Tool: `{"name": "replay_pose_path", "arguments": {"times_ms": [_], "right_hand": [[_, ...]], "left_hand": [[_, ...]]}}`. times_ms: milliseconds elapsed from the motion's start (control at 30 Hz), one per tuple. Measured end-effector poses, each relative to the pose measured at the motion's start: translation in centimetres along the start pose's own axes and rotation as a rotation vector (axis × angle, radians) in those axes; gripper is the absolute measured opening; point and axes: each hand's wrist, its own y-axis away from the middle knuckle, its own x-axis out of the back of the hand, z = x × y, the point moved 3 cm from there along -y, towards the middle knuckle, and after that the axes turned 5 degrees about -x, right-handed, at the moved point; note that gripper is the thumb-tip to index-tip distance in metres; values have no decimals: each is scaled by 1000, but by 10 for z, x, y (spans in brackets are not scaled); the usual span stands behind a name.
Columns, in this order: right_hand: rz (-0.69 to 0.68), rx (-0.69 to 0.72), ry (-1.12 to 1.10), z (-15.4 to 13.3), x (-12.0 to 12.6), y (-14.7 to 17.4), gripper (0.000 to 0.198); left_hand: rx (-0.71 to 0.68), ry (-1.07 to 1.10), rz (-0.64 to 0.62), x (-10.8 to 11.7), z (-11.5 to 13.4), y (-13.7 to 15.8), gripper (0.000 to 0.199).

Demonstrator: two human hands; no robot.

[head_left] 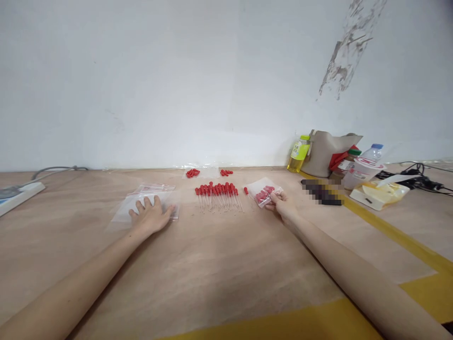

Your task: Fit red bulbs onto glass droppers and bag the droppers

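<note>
My left hand [150, 217] lies flat with fingers spread on a stack of clear zip-lock bags [122, 208]. At the right, my right hand [282, 205] pinches the edge of a clear plastic bag [265, 183] with several red rubber bulbs [264, 193] inside. Between the hands lies a row of droppers [217, 192] with red bulbs at the far end and thin clear stems pointing towards me. One separate dropper [246, 191] rests just left of the held bag, its stem hard to make out.
Against the wall are two small groups of red bulbs [193, 173] on clear plastic. A yellow-green bottle [298, 155], a grey bag [322, 151], a paper cup [363, 174] and a tissue pack [380, 192] stand at the right. Black cables [419, 172] lie beyond; a power strip [21, 196] is left.
</note>
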Motion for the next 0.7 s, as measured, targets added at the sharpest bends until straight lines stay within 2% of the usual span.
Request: {"name": "replay_pose_path", "arguments": {"times_ms": [133,267,400,467,567,633,700], "right_hand": [[75,-24,243,5,5,0,22],[72,-50,533,4,13,0,38],[383,160,779,-10,26,5,48],[466,262,833,-16,26,12,46],[400,424,915,-25,12,25,32],[266,560,963,-31,-6,32,23],[106,612,1021,-35,-27,32,18]], "left_hand": [[-23,-46,-89,-11,-3,-2,71],[-101,-104,-69,-9,0,1,54],[-190,-153,-62,-5,0,2,43],[-225,-169,-62,-3,0,2,36],[-262,-202,-40,2,1,3,30],[-308,-218,31,9,6,5,30],[-412,-194,140,19,19,10,35]]}}
